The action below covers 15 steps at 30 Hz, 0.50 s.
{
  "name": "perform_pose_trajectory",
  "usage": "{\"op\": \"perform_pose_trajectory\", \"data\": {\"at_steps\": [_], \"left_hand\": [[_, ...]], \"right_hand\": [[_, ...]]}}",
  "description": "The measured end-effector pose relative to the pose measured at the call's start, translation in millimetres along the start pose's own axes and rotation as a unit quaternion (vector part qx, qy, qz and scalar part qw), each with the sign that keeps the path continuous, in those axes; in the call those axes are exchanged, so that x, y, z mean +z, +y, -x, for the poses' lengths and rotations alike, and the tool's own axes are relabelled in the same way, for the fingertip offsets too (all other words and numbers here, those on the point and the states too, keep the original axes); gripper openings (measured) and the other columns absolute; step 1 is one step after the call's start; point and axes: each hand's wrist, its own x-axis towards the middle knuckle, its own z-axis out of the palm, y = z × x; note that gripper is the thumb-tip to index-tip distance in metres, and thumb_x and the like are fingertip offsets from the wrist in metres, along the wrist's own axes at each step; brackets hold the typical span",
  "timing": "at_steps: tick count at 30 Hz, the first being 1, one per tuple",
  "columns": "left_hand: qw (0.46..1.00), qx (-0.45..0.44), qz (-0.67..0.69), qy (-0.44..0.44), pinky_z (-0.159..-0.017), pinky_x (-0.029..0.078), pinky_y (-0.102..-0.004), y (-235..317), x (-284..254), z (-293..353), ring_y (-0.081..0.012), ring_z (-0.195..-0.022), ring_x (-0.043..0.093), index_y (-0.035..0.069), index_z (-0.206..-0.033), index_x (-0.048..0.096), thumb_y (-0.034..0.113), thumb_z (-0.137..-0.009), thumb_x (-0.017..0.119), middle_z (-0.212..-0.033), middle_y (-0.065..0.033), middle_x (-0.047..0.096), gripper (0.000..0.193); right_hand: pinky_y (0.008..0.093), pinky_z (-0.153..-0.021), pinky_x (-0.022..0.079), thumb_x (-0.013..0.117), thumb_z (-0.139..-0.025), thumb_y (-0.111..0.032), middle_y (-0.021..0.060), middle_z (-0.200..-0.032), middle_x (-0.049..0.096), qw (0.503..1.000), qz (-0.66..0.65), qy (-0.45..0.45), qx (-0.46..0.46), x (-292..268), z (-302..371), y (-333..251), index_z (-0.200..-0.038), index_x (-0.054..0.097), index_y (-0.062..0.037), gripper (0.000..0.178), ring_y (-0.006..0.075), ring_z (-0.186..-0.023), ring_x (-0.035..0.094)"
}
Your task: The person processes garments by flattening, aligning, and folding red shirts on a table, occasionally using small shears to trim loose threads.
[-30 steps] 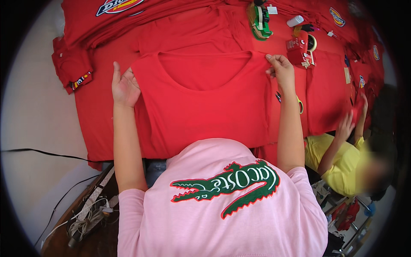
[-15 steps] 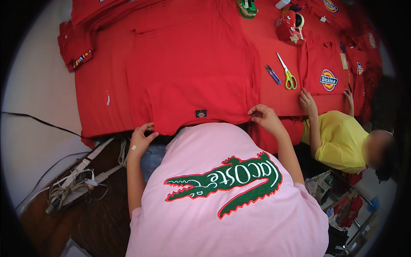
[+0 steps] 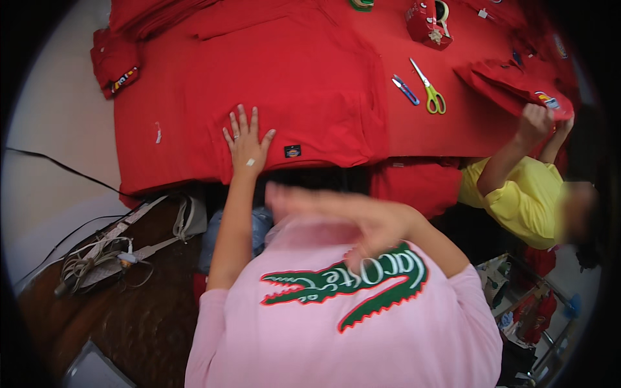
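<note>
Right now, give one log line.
left hand: flat on red fabric garment | right hand: blurred, off garment | green-handled metal scissors: right of garment

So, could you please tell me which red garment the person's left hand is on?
The red fabric garment with the small dark rectangular label; the left hand rests spread on it. The emblemed red garment at right is partly raised.

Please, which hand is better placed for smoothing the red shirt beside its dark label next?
Probably the left hand: it lies spread on the red shirt, left of the dark label. The right hand, blurred, is off the shirt, over the pink top.
</note>
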Motion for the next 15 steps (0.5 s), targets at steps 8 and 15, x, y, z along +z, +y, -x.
{"op": "perform_pose_trajectory", "data": {"at_steps": [8, 15], "left_hand": [[1.0, -0.011, 0.013, 0.024, -0.129, 0.016, -0.0603, -11.1, 5.9, -3.7, -0.0391, -0.162, 0.022, 0.02, -0.165, 0.042, 0.061, -0.1, 0.06, -0.176, -0.0143, 0.026, 0.078], [0.999, -0.007, 0.017, 0.035, -0.13, 0.016, -0.0582, -8.4, 8.1, -7.8, -0.0376, -0.162, 0.022, 0.021, -0.165, 0.043, 0.057, -0.101, 0.06, -0.176, -0.0128, 0.026, 0.074]], "right_hand": [[0.0478, -0.132, 0.007, 0.048, -0.108, -0.052, 0.0141, -0.171, 0.039, 0.992, 0.044, 0.037, 0.111, 36.8, 118.1, 24.1, -0.16, 0.048, -0.0022, 0.072, 0.0342, -0.165, 0.017], [0.0401, -0.13, 0.02, 0.054, -0.111, -0.036, 0.0155, -0.164, 0.049, 0.951, 0.047, 0.235, 0.195, 53.7, 145.7, 58.3, -0.155, 0.054, -0.003, 0.055, 0.0308, -0.158, 0.034]]}}
